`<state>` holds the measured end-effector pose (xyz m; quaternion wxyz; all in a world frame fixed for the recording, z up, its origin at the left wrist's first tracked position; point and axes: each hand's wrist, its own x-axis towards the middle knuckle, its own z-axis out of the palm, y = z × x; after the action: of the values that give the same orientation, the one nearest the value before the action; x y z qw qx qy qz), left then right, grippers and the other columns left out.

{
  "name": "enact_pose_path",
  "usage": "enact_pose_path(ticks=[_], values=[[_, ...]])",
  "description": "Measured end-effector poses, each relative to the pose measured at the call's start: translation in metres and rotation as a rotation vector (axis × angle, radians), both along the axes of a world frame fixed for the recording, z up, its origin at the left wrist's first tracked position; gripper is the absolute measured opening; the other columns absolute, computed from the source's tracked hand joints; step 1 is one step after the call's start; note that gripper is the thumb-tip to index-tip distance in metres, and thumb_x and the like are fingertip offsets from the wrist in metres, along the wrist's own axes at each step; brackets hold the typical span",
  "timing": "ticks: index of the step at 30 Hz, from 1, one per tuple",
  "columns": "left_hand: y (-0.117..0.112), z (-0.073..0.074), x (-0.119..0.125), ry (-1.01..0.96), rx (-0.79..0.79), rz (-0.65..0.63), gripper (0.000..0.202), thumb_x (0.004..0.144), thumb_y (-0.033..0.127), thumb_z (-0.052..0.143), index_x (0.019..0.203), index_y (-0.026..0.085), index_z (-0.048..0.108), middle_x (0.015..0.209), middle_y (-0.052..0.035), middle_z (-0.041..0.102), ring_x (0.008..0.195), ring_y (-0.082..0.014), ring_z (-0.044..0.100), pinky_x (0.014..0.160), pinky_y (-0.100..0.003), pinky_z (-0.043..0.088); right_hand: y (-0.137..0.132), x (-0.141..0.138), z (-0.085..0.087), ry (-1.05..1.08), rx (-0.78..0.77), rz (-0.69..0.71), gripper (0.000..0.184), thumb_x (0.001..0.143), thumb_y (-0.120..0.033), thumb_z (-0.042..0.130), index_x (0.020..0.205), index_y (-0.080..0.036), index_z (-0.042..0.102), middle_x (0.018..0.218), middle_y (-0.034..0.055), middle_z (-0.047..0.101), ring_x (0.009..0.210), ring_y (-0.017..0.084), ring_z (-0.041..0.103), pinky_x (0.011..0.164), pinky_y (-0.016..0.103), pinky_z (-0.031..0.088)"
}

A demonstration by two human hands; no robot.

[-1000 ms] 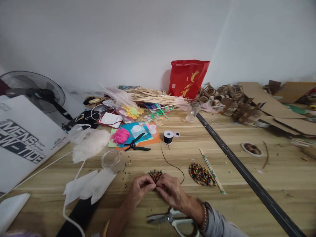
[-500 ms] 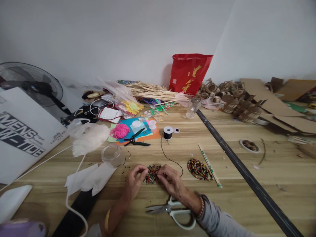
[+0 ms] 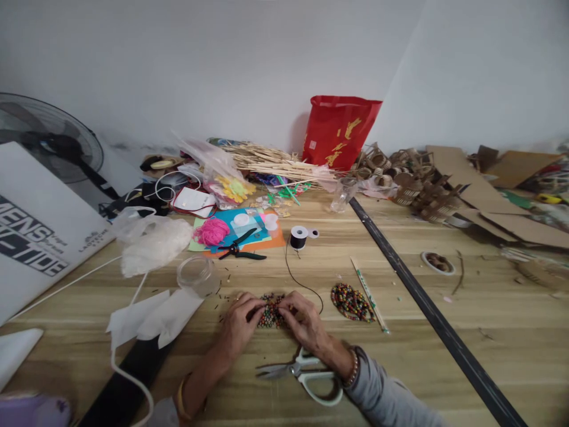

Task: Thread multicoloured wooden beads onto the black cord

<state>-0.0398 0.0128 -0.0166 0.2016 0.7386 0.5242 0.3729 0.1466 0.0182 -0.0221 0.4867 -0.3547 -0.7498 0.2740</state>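
Observation:
A pile of small multicoloured beads (image 3: 272, 317) lies on the wooden table between my two hands. On its left side, my left hand (image 3: 242, 320) has thumb and forefinger pinched together at the pile's edge. My right hand (image 3: 304, 320) pinches in the same way over the pile's right side. What sits between the fingertips is too small to make out. From a spool of black cord (image 3: 297, 238), a black cord (image 3: 306, 287) curves down and passes behind my right hand. Scissors with pale handles (image 3: 296, 369) lie half open just below my right wrist.
Right of my hands lie a coiled bead string (image 3: 352, 302) and thin sticks (image 3: 370, 295). Beyond are pliers (image 3: 242, 246), pink yarn (image 3: 212, 232) and a clear jar (image 3: 195, 276). A red bag (image 3: 340, 133) and small woven baskets (image 3: 409, 184) stand at the back.
Both hands have come slightly closer together over the beads, fingers still pinched. The whole view has shifted a little, so things on the table appear further left.

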Motion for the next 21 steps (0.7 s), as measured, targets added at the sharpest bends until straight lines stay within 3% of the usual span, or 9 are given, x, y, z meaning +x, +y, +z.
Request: enact_pose_path(ticks=[10,21], values=[[0.001,-0.0003,0.0018,0.322,0.065,-0.048,0.01,0.081,0.013,0.06,0.08,0.017,0.07,0.078,-0.0058,0.066,0.079,-0.0213,0.058,0.073,-0.034,0.049,0.0001,-0.0002,0.0022,0.011,-0.01,-0.001,0.011,0.088,-0.019,0.053,0.08,-0.018,0.059,0.071,0.0033,0.059,0.066,0.015,0.055,0.061,0.025,0.045],[0.0011,-0.0058,0.0013,0.269,0.119,-0.038,0.009,0.08,0.012,0.061,0.074,0.016,0.067,0.075,-0.0054,0.066,0.077,-0.0213,0.057,0.074,-0.035,0.047,-0.0007,0.0012,0.0029,0.026,-0.083,0.004,0.01,0.088,-0.021,0.052,0.081,-0.018,0.059,0.073,0.004,0.059,0.068,0.016,0.056,0.06,0.026,0.045]])
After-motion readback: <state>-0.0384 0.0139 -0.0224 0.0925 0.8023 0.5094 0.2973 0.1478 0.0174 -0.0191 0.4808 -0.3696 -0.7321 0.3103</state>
